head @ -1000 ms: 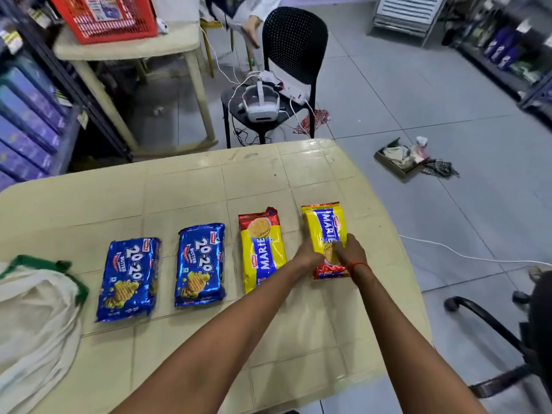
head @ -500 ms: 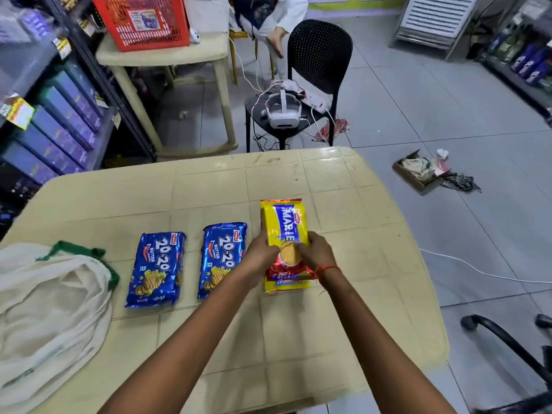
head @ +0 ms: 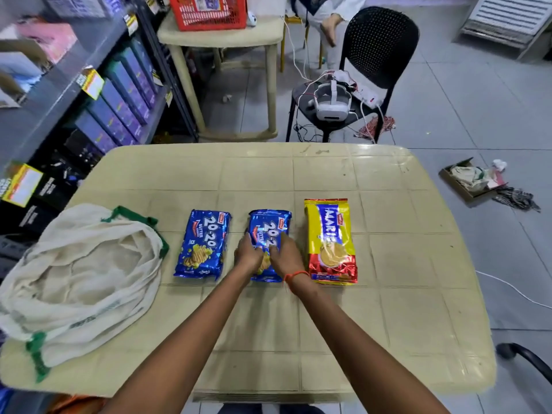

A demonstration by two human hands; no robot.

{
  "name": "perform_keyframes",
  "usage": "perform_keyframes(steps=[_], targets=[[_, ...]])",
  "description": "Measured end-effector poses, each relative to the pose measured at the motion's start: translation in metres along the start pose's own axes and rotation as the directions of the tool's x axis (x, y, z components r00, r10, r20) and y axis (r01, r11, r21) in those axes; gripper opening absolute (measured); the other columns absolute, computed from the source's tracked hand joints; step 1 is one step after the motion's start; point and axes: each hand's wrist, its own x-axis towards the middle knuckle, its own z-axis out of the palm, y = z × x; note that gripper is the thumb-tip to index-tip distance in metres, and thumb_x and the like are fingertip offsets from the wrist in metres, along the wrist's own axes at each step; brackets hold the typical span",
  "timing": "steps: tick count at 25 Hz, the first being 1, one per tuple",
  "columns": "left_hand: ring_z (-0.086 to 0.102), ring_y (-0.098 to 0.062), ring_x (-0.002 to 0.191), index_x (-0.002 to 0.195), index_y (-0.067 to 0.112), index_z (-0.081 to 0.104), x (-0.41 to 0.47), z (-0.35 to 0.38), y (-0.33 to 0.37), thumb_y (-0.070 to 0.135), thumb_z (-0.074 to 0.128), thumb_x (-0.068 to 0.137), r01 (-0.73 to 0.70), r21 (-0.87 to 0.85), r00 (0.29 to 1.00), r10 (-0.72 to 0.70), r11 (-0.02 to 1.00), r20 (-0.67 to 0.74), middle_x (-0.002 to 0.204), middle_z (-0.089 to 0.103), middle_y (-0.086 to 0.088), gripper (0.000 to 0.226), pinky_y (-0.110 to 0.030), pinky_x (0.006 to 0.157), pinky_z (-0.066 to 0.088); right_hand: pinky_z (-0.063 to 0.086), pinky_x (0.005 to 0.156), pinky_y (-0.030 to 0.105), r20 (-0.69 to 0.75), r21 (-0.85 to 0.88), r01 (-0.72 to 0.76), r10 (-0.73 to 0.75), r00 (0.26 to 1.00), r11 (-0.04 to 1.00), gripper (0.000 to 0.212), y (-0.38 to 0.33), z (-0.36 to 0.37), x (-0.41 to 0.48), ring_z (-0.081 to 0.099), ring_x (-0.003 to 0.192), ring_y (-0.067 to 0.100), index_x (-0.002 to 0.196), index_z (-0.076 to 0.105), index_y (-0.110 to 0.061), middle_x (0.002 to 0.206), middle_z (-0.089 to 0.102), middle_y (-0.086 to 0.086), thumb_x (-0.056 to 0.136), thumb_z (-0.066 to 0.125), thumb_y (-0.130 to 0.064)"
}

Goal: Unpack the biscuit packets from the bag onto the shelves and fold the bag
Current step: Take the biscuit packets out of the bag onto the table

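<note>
On the cream table (head: 403, 264) lie two blue 20-20 biscuit packets side by side. My left hand (head: 249, 254) and my right hand (head: 285, 253) both grasp the lower half of the right-hand blue packet (head: 270, 222), which still lies flat. The other blue packet (head: 203, 243) sits just to its left, untouched. A yellow Marie packet (head: 330, 240) lies to the right; a second one seems to sit under it. The white cloth bag (head: 77, 270) with green trim lies crumpled and open at the table's left edge.
Store shelves (head: 59, 94) with purple boxes run along the left. Beyond the table stand a black chair (head: 379, 40) holding a white headset (head: 331, 103) with cables, and a small table (head: 221, 34) with a red basket (head: 209, 10). A cardboard box (head: 469, 180) lies on the floor, right.
Both hands slid the right yellow Marie packet left onto the other Marie packet, let it go, and moved left onto the nearer blue 20-20 packet. The camera view shifted left.
</note>
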Motion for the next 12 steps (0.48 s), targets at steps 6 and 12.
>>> perform_keyframes(steps=[6, 12], targets=[[0.060, -0.033, 0.113, 0.130, 0.006, 0.051, 0.014, -0.014, -0.012, 0.000, 0.049, 0.086, 0.093, -0.163, 0.991, -0.075, 0.982, 0.114, 0.126, 0.062, -0.019, 0.044, -0.046, 0.100, 0.050, 0.043, 0.106, 0.043, -0.030, 0.005, -0.237, 0.237, 0.971, 0.971, 0.054, 0.002, 0.033, 0.009, 0.048, 0.127, 0.035, 0.142, 0.028, 0.000, 0.140, 0.047, 0.021, 0.092, 0.047, -0.007], [0.064, -0.032, 0.106, 0.125, 0.011, 0.055, 0.013, -0.087, -0.028, -0.001, 0.050, 0.082, -0.008, -0.243, 0.997, -0.011, 0.970, -0.077, 0.120, 0.066, -0.014, 0.045, -0.047, 0.094, 0.053, 0.045, 0.102, 0.042, -0.050, 0.146, 0.007, 0.000, 0.999, 0.989, 0.051, -0.051, 0.061, 0.005, 0.052, 0.120, 0.036, 0.134, 0.042, -0.001, 0.132, 0.053, 0.023, 0.084, 0.044, 0.007]])
